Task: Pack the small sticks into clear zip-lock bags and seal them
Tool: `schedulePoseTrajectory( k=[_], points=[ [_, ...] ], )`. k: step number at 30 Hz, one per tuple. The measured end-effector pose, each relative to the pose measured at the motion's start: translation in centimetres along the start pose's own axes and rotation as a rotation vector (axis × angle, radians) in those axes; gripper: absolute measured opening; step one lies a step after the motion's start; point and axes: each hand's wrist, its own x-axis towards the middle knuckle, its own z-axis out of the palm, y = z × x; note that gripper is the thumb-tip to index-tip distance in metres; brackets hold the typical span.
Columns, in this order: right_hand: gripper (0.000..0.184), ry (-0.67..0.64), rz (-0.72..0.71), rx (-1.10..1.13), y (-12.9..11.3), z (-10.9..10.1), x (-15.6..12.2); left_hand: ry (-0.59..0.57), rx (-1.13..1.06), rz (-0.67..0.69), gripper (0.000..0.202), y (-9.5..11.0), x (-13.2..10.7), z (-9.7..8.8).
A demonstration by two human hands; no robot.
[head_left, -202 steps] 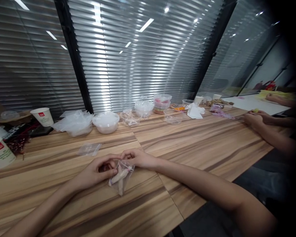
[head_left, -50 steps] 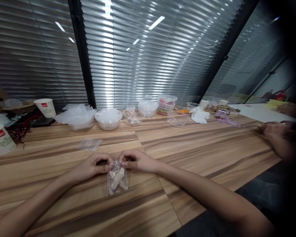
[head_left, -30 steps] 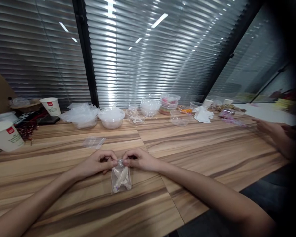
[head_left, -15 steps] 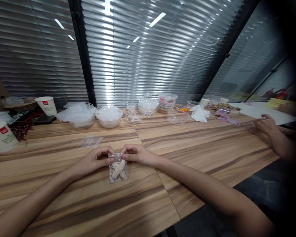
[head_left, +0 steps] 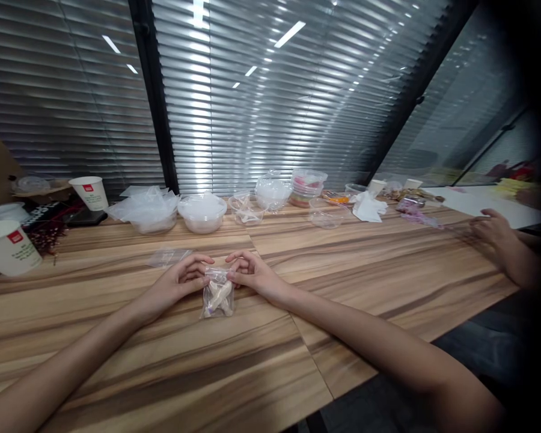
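Fingers of the left hand (head_left: 183,279) and right hand (head_left: 252,276) curl around the top corners of a small clear bag (head_left: 217,275), thumbs touching it; I can't tell whether they're clamped. It's on the striped wooden table (head_left: 193,379), plastic bowls (head_left: 202,216) beyond, before slatted blinds (head_left: 270,114).

Below our fingers (head_left: 197,260) runs a long wood-grained table (head_left: 184,373); beyond them, slatted blinds (head_left: 270,108) suggest we're in an office.
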Motion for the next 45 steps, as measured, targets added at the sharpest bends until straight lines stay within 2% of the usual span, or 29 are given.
schedulePoseTrajectory(
  k=[5,16,22,25,28,31,36,39,45],
  points=[
    [0.036,0.001,0.002,-0.056,-0.1,0.1,-0.1,0.002,0.024,-0.007,0.030,0.0,0.0,0.0],
    [0.030,-0.008,-0.028,-0.128,0.3,0.4,-0.2,-0.044,0.101,0.007,0.033,-0.3,0.2,0.1],
    [0.033,0.011,-0.026,-0.073,-0.8,0.6,-0.4,0.030,-0.029,0.011,0.031,-0.1,-0.1,-0.1],
    [0.027,-0.044,0.004,-0.131,-1.2,0.5,-0.3,0.055,-0.105,-0.005,0.034,-0.2,-0.1,-0.1],
    [0.029,-0.102,0.002,-0.212,-1.2,0.5,-0.4,0.073,-0.129,-0.020,0.035,-0.2,-0.1,-0.2],
    [0.029,-0.075,-0.021,-0.276,-1.0,0.6,-0.6,0.048,-0.028,0.011,0.026,-0.1,0.0,-0.1],
    [0.027,-0.049,-0.080,-0.436,-0.7,0.7,-0.9,-0.097,0.208,0.052,0.023,0.1,0.2,-0.2],
    [0.026,-0.051,-0.089,-0.482,-0.7,0.8,-0.8,-0.104,0.252,0.051,0.024,0.1,0.2,-0.1],
    [0.028,-0.101,-0.072,-0.433,-0.9,1.0,-0.9,-0.091,0.240,0.059,0.024,0.3,-0.1,-0.2]
  ],
)
